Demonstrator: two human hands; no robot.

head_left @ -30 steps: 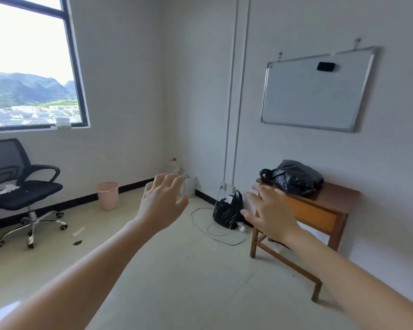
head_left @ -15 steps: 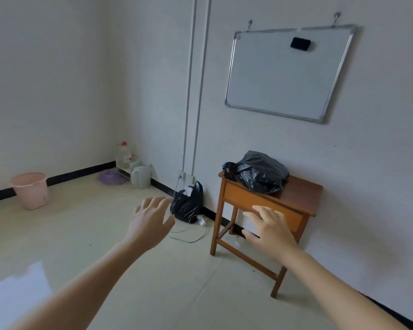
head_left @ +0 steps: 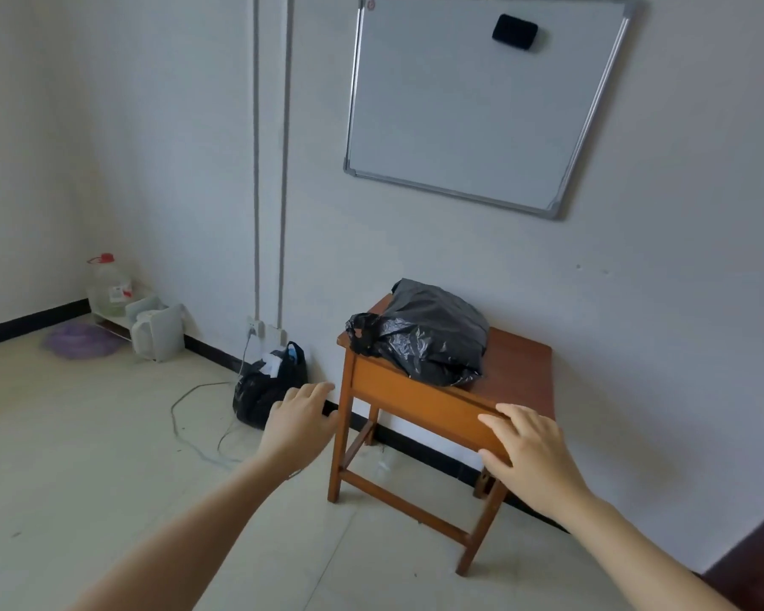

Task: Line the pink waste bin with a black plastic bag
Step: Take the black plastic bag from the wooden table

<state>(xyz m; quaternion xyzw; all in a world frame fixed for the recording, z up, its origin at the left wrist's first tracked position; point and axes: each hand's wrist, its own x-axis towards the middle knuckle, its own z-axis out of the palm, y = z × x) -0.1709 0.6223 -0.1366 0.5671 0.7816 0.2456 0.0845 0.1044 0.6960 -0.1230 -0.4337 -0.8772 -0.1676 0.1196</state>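
Two bare forearms run in from the bottom edge, one on each side, with no sleeve, watch, bracelet or glove on either. The left hand (head_left: 298, 423) and the right hand (head_left: 528, 452) both show their backs to the camera. The fingers (head_left: 501, 418) carry no rings. Nails are hidden or too blurred to make out.

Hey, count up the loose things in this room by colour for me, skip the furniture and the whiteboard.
Black: 3 (bag on the table, bag on the floor, eraser)
White: 1 (kettle)
Clear: 1 (water jug)
Purple: 1 (basin)
Total: 6
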